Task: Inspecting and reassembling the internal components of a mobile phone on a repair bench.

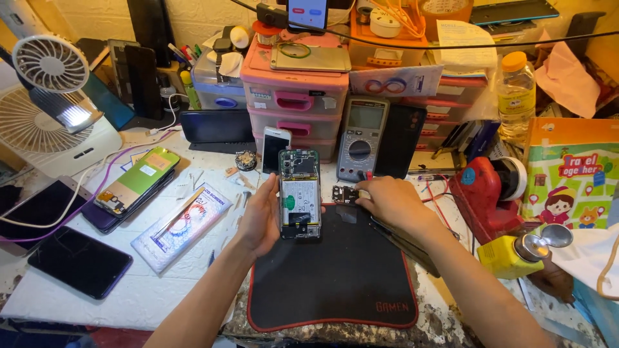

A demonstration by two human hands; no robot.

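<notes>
Left hand steadying opened phone — on mat

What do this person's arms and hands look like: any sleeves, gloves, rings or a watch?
Both forearms are bare as far as the frame shows, with no sleeves in view. The left hand and right hand wear no gloves. No ring, watch or wristband is visible on either hand or wrist.

The left hand covers the opened phone's left edge. The right hand's fingertips hide part of a small circuit board; its components are too small to identify.
</notes>
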